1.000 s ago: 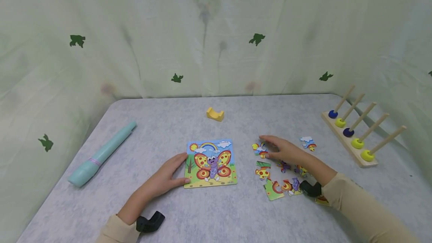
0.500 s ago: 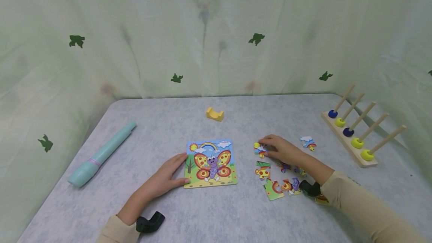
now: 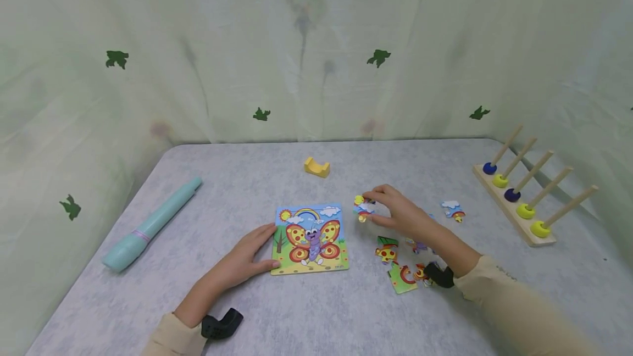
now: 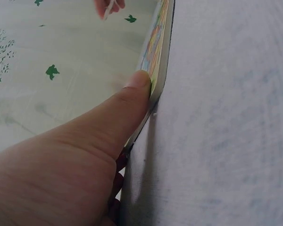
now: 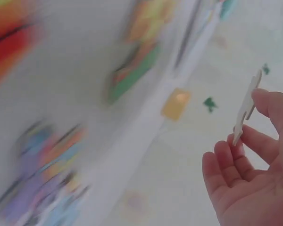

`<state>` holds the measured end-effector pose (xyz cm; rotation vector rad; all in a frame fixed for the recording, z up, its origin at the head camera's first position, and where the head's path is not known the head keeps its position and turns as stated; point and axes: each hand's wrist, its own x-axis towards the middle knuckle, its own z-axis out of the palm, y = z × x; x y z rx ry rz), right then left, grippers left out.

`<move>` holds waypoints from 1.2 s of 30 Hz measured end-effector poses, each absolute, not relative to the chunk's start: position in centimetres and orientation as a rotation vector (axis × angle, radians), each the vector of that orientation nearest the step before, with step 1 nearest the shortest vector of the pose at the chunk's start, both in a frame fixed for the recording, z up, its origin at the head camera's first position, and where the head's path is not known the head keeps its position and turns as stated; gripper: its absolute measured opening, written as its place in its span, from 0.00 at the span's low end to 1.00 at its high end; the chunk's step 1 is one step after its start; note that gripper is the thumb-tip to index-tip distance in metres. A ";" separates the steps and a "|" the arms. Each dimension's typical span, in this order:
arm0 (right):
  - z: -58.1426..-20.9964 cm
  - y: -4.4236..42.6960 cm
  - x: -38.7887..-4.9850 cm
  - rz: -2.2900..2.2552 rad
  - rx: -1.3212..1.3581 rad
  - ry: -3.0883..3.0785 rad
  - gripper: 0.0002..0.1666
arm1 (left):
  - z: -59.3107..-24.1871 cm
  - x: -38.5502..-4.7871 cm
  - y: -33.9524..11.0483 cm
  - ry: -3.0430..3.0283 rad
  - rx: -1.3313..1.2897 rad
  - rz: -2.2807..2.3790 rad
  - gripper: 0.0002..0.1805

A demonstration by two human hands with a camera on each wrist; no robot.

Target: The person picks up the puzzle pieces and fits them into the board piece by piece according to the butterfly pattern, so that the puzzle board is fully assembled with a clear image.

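A square butterfly puzzle board (image 3: 311, 240) lies flat on the table in the head view. My left hand (image 3: 242, 257) rests at its left side, thumb and fingers spread and touching the edge. The left wrist view shows the thumb (image 4: 118, 110) against the rim of the board (image 4: 155, 56). My right hand (image 3: 403, 216) pinches a puzzle piece (image 3: 362, 209) with a sun and rainbow, just above the table right of the board. Seen edge-on in the right wrist view, that puzzle piece (image 5: 246, 108) is thin and pale, between thumb and fingers.
Several loose puzzle pieces (image 3: 403, 278) lie below the right forearm, partly hidden by it. One cloud piece (image 3: 452, 210) lies farther right. A peg stacker (image 3: 514, 205) stands at the right, a yellow block (image 3: 316, 167) at the back, a teal closed fan-like object (image 3: 153, 227) at the left.
My right hand closes finger and thumb on the sun piece, then lifts it and carries it left towards the board. The left hand stays at the board's edge.
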<state>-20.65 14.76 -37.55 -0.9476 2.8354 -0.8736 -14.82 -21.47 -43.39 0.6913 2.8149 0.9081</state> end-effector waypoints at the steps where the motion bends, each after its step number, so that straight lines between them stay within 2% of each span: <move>1: -37.2 14.0 -20.6 -0.898 -0.957 2.826 0.28 | -43.4 -14.8 -21.5 2.815 0.689 0.910 0.44; 6: -36.7 10.2 -20.6 -0.957 -1.021 2.766 0.28 | -43.4 -14.9 -21.5 2.814 0.681 0.913 0.44; 11: -37.9 6.6 -21.5 -0.995 -1.028 2.665 0.27 | -43.3 -15.0 -21.4 2.803 0.677 0.918 0.45; 17: -39.5 3.6 -22.1 -0.832 -1.024 2.634 0.26 | -43.4 -15.1 -21.4 2.804 0.700 0.916 0.44; 22: -40.0 2.1 -22.1 -0.708 -1.081 2.673 0.25 | -43.5 -15.0 -21.5 2.816 0.708 0.912 0.44; 36: -40.6 1.5 -22.5 -0.532 -1.011 2.724 0.26 | -43.5 -15.0 -21.5 2.820 0.715 0.942 0.43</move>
